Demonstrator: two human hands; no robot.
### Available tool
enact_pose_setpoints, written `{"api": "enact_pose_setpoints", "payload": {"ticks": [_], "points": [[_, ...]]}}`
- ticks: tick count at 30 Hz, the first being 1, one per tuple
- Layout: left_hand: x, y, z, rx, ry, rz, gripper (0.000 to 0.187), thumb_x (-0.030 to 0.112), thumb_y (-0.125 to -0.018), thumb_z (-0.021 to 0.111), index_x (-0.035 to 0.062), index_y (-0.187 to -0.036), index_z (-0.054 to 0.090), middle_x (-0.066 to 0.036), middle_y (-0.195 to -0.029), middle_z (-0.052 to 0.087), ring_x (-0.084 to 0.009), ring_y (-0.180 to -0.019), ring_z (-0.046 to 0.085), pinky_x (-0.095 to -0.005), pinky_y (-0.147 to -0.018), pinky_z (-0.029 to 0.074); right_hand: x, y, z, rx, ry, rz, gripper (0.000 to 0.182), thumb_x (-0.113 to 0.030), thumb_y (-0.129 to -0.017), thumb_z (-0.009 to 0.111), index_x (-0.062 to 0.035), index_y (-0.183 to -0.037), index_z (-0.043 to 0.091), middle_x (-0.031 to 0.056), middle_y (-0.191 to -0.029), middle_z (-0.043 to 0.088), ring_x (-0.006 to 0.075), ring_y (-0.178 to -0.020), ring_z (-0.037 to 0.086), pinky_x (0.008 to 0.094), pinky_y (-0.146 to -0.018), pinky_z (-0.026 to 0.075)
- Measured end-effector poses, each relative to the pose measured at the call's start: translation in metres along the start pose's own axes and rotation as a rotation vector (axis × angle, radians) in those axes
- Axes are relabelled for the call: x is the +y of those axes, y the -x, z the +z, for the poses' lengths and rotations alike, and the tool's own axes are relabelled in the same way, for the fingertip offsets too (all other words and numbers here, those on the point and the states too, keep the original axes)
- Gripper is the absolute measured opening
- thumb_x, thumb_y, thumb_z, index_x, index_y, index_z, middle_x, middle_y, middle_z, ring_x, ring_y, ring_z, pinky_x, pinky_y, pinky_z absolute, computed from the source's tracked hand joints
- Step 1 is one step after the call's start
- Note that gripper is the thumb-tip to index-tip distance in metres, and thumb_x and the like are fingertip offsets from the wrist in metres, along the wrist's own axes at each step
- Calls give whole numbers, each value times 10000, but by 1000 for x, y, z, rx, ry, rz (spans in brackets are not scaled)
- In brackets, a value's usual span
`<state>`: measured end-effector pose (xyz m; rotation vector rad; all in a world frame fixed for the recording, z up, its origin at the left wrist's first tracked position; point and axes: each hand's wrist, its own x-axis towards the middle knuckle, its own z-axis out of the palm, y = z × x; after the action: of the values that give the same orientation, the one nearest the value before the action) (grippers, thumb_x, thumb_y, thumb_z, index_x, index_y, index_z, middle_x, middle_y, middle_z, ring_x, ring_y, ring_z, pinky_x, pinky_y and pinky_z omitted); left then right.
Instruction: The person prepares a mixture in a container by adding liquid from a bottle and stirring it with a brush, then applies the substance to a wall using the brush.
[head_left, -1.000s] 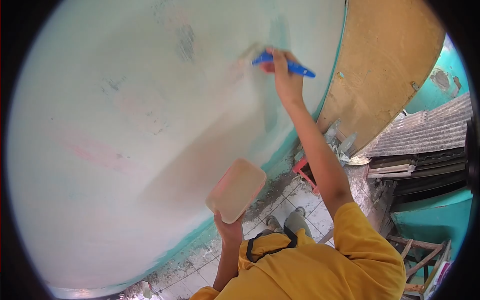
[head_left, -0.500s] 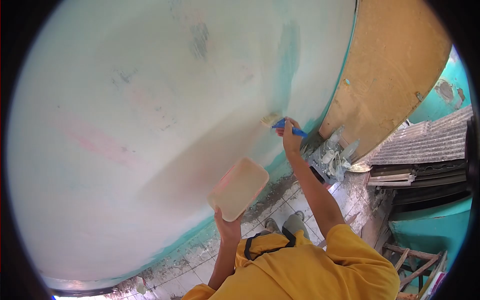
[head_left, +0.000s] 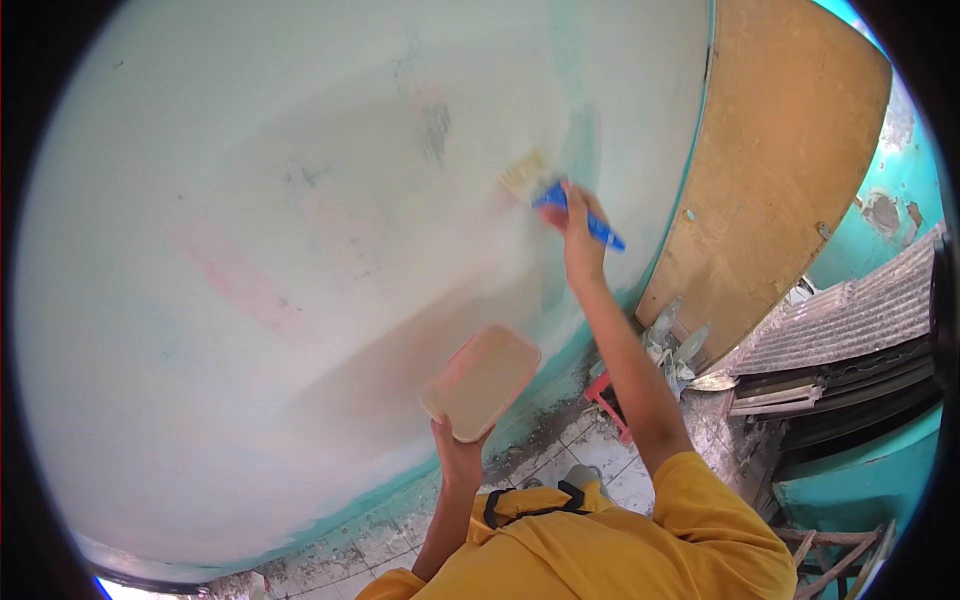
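Right hand [head_left: 578, 240] clenched on blue brush [head_left: 548, 190], bristles on wall [head_left: 250, 200], now up at 12 o'clock from low point half second ago: upward stroke. Left hand [head_left: 457, 455] grasps tray [head_left: 482, 380], unmoved.

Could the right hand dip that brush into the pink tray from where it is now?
Probably yes. The right hand holds the brush against the wall, and the left hand holds the pink tray just below, nothing between them.
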<state>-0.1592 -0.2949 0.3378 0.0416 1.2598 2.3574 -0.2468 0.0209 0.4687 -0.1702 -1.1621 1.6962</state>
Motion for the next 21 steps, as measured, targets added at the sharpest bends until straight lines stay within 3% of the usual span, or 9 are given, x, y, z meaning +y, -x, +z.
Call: {"api": "enact_pose_setpoints", "payload": {"ticks": [2,5,8,10,13,15,21], "points": [[1,2,2,1,27,12,689,600,-965,546,202,-1482,323,-57,-1457,447,-258,-1318,498,-491,-979,505,58,30,-44,58,101,88,322,-262,-1051,537,10,-1199,624,109,-964,701,165,-779,692,296,-738,583],[12,0,14,24,-41,70,729,576,-962,562,217,-1514,249,-70,-1491,396,-280,-1304,509,-526,-964,504,82,63,-86,80,221,196,290,-249,-1046,536,5,-1147,633,116,-897,706,169,-728,691,289,-691,578],[20,3,24,49,-84,66,752,551,-965,569,245,-1534,186,-81,-1518,348,-300,-1297,514,-529,-937,524,30,75,-80,-11,213,169,264,-238,-1042,535,2,-1086,634,122,-834,704,174,-679,686,282,-676,569],[24,2,29,39,-114,64,668,531,-992,526,285,-1517,196,-57,-1456,432,-276,-1230,586,-434,-833,614,-12,82,-68,-55,194,164,251,-239,-1043,558,2,-1062,625,113,-816,701,157,-667,676,274,-639,546],[20,0,31,36,-120,66,664,521,-992,524,283,-1518,196,-64,-1459,429,-274,-1216,598,-429,-815,624,-58,98,-63,-139,247,134,261,-249,-1046,558,0,-1020,633,106,-794,699,151,-649,667,274,-631,544],[14,-1,34,21,-113,74,671,520,-989,528,281,-1519,195,-66,-1464,425,-275,-1222,594,-432,-819,623,-69,108,-65,-285,267,204,260,-241,-1042,575,-1,-965,640,93,-771,688,128,-640,654,261,-620,537],[0,-5,45,-20,-109,126,698,520,-972,550,273,-1521,197,-71,-1483,412,-283,-1252,576,-455,-849,609,-63,135,-80,-352,281,355,241,-228,-1026,619,-13,-920,646,48,-741,667,80,-628,622,222,-563,483]]}}
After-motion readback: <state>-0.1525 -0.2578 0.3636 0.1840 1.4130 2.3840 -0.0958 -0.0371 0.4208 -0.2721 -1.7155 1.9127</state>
